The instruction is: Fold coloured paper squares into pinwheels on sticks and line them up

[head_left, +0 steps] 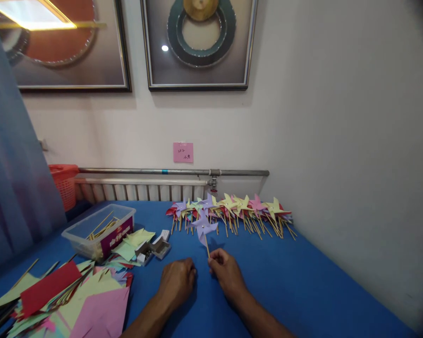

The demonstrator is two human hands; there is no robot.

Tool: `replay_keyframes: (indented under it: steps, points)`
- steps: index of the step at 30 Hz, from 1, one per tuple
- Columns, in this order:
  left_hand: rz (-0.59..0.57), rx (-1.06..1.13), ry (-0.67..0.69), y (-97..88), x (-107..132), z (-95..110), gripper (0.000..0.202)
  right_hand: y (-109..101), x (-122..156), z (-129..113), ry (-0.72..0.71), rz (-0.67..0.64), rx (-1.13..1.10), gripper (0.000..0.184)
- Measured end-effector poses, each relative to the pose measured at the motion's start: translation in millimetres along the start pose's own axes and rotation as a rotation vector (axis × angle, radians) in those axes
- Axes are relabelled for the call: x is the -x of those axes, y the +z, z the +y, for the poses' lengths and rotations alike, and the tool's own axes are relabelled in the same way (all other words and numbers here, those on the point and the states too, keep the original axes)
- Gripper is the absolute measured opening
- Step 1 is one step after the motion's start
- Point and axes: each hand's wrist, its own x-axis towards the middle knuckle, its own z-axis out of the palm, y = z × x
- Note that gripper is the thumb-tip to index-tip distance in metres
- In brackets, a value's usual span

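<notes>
A pink note (183,152) is stuck on the far wall above the radiator pipe (172,172), with a few handwritten marks on it, too small to read. The clear plastic tub (99,231) at the left carries a dark red label with pale lettering along its near side; that print cannot be made out either. Wooden sticks lie inside the tub.

Now the hands. The right hand (226,271) pinches the lower end of a thin wooden stick between thumb and fingertips, and on top of that stick sits a lilac paper pinwheel (203,226), four folded vanes around a small pale pin at the centre. It stands nearly upright, tilted slightly to the left, just above the blue tablecloth (303,281) near the middle of the table. The left hand (176,280) rests curled on the cloth just beside the right one, fingers folded under; whether it holds anything cannot be told.

Beyond the pinwheel, along the far edge, lies a row of finished pinwheels (232,211) in yellow, pink, purple and red, sticks pointing toward the near side. At the near left spreads a heap of coloured paper sheets (74,295), and a small open box (153,249) sits between the tub and the hands.
</notes>
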Motion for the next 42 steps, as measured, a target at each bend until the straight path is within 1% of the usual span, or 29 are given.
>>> replay_keyframes:
  steps: [2, 4, 9, 11, 12, 14, 16, 20, 24, 28, 33, 35, 36, 38, 39, 40, 41, 42]
  points:
    - [0.001, 0.012, 0.005, 0.4, 0.3, -0.5, 0.021, -10.5, -15.1, -0.7, 0.071, 0.092, 0.080, 0.011]
    - [-0.001, 0.021, 0.009, 1.0, 0.9, -1.0, 0.020, -29.0, -34.4, -2.9, 0.084, 0.161, 0.132, 0.011]
    - [-0.003, 0.000, 0.000, 3.1, 1.3, -1.5, 0.020, -96.2, -83.4, -10.3, 0.124, 0.360, 0.340, 0.012]
    - [-0.010, -0.005, 0.000, 3.3, 1.1, -1.2, 0.020, -117.9, -97.3, -12.5, 0.127, 0.414, 0.438, 0.015]
    - [-0.015, -0.005, -0.001, 3.1, 1.0, -1.0, 0.021, -125.3, -102.7, -13.1, 0.127, 0.434, 0.485, 0.015]
    - [-0.024, -0.006, -0.006, 2.4, 0.9, -0.5, 0.021, -133.1, -111.2, -12.7, 0.126, 0.451, 0.562, 0.017]
    - [-0.033, -0.009, -0.013, 1.6, 1.0, 0.2, 0.022, -133.1, -117.4, -10.4, 0.121, 0.447, 0.621, 0.018]
    - [-0.039, -0.022, -0.025, 1.2, 0.6, 0.9, 0.023, -123.4, -125.8, -2.8, 0.112, 0.422, 0.699, 0.020]
    - [-0.051, -0.020, -0.021, 1.6, -0.3, 0.7, 0.021, -114.8, -126.5, 3.6, 0.141, 0.401, 0.737, 0.019]
    - [-0.049, -0.016, -0.021, 1.4, -0.4, 0.8, 0.020, -112.2, -116.4, 6.8, 0.145, 0.413, 0.741, 0.017]
    - [-0.029, 0.005, -0.007, 2.0, 1.0, -0.4, 0.020, -110.5, -95.1, 5.4, 0.087, 0.426, 0.675, 0.019]
    - [-0.011, 0.016, 0.001, 2.4, 1.5, -0.9, 0.020, -101.3, -82.0, -3.1, 0.048, 0.409, 0.619, 0.019]
    - [-0.004, 0.020, 0.008, 2.5, 1.6, -1.0, 0.021, -93.8, -72.7, -10.5, 0.010, 0.379, 0.587, 0.019]
    - [0.011, 0.020, 0.020, 3.0, 1.8, -1.0, 0.021, -74.6, -45.6, -30.5, -0.063, 0.299, 0.525, 0.024]
    - [0.016, 0.017, 0.025, 3.3, 1.9, -0.9, 0.021, -64.5, -26.7, -41.7, -0.109, 0.249, 0.473, 0.031]
    - [0.020, 0.014, 0.032, 3.6, 2.1, -0.9, 0.021, -55.5, -4.3, -52.2, -0.178, 0.198, 0.347, 0.037]
    - [0.026, 0.008, 0.040, 3.9, 2.4, -1.0, 0.021, -48.5, 21.3, -60.7, -0.241, 0.148, 0.241, 0.042]
    - [0.033, -0.001, 0.048, 4.1, 2.8, -1.1, 0.022, -44.2, 49.0, -66.2, -0.264, 0.118, 0.181, 0.043]
